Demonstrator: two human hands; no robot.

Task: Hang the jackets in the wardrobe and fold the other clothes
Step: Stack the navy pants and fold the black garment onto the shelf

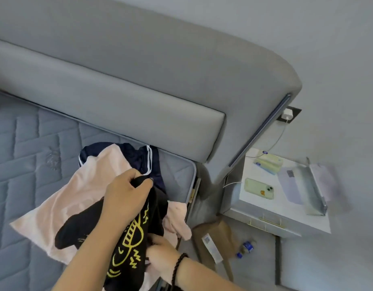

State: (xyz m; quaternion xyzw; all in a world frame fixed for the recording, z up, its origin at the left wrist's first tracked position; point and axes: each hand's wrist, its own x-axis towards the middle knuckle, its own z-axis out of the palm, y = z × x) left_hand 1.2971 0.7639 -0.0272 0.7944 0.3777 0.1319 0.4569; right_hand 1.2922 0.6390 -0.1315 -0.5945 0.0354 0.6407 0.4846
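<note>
Fingers of our left hand point(126, 196) curl round a bunched fold of the black T-shirt point(131, 234), pinching its upper edge and holding it up above the pile. Our right hand point(160, 255), with a dark braided bracelet point(178, 267) on the wrist, grips the same shirt lower down, its fingers buried in the cloth near the yellow drawing printed on it.

We see the black T-shirt hanging between our two hands over the near right corner of the mattress point(30, 156), draped partly on a pale pink garment point(76, 192) that lies spread flat beneath it. Beyond the pink one, against the grey padded headboard point(122, 97), lies a navy garment point(145, 162) with white stripes.

To the right of the bed stands a bedside table point(286, 213). On it lie a pale green phone point(259, 189) with a cable running up to a white charger point(288, 115) in the wall socket, a pack of tissues point(269, 163) and a metal stand point(316, 192). On the floor near the table lie a cardboard box point(215, 240) and a small bottle point(245, 247) with a blue cap.
</note>
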